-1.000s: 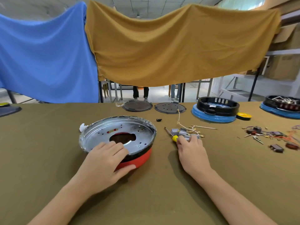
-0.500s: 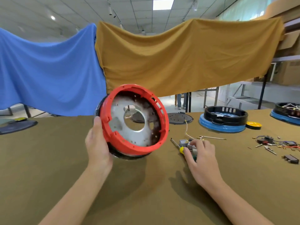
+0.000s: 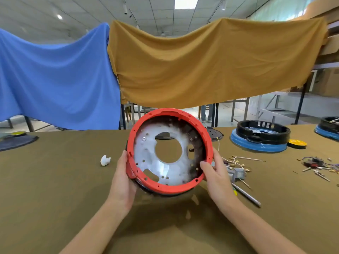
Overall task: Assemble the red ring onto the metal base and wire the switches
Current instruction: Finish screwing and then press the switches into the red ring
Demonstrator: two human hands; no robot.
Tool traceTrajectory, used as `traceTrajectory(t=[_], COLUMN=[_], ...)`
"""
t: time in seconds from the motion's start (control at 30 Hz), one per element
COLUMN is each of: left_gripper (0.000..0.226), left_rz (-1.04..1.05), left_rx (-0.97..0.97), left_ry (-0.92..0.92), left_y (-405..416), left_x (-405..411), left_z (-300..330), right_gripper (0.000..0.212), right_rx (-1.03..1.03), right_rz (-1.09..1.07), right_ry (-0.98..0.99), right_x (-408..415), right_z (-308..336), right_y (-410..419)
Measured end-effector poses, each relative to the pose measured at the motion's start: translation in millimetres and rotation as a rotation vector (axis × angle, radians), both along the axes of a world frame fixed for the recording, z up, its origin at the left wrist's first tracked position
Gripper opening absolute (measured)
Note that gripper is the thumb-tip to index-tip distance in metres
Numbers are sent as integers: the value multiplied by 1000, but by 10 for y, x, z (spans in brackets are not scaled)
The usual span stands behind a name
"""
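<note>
The red ring sits around the round metal base, and the pair is held upright above the table, its open underside facing me. My left hand grips the left edge. My right hand grips the right edge, thumb on the red rim. A large round hole in the base shows the table behind. Switches with wires lie on the table just right of my right hand, beside a screwdriver.
A small white piece lies left of the base. At the back right stand a black-and-blue ring assembly, a yellow disc and more loose parts. Dark round plates lie behind. Blue and ochre cloths hang beyond the table.
My right hand left the switches and took the right edge of the ring and base. The assembly, lifted from the table a second ago, has moved to the middle between both hands.
</note>
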State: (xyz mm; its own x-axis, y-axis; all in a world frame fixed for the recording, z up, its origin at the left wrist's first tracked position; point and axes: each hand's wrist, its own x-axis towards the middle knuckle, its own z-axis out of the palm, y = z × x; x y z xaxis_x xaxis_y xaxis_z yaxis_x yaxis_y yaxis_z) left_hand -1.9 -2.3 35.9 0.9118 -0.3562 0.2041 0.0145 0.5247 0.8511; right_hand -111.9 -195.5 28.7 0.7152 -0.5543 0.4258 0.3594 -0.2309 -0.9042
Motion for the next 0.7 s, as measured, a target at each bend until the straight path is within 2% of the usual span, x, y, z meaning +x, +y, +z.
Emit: traceTrajectory(t=[0.1,0.17,0.23,0.3,0.37,0.43,0.53,0.63,0.7], left_gripper=[46,50,54,60,44,19,25,24,22], left_rz=[38,4,-69,-39,-37,-56,-34,16,-3], left_rx=[157,121,62,113,163,98,19,87,104], left_ry=[-29,-92,-144,-136,-62,85,312,395,417], left_y=[-29,-16,13,41,77,132,232,306,321], left_x=[67,66,67,74,92,139,269,364,383], left_z=[-52,-35,0,16,6,19,49,21,7], right_gripper=[48,51,51,54,53,38,33,32,41], right_rx=[-69,-99,-28,29,23,-3,142,271,300], right_rz=[-35,-15,9,5,-29,-72,-32,83,134], right_ry=[-21,-12,1,21,33,-44,-131,-47,-17], right_x=[-33,-63,-73,-91,-112,-155,-202,-208,-194], right_z=[-85,-111,-128,-130,-105,-28,86,84,62], right_y=[-34,-54,-67,-73,-66,-58,-101,-102,-93])
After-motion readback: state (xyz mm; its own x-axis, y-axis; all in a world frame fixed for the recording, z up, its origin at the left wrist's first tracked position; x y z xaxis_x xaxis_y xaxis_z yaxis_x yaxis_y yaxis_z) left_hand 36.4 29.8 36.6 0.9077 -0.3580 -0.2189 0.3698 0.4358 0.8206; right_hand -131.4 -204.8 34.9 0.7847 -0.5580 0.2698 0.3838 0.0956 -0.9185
